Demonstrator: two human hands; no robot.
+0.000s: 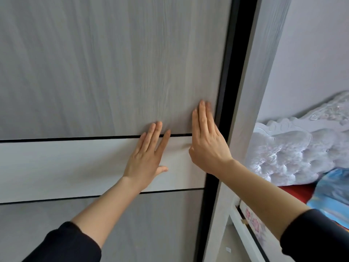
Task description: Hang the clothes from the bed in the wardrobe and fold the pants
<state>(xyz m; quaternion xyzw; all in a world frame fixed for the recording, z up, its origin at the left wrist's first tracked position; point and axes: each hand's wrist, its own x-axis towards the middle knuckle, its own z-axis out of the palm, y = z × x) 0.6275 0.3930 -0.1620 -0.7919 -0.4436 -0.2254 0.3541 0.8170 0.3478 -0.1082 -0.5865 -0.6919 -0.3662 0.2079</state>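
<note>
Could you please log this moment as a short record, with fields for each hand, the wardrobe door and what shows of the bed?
left hand: open, fingers straight, flat on the door's pale band
right hand: open, flat on the door beside its black edge strip
wardrobe door: grey wood grain, covers the inside; no clothes visible
held items: none
bed area, at right: white tufted headboard, red sheet, blue cloth
task stage: hands on the door only; no garment in hand
</note>
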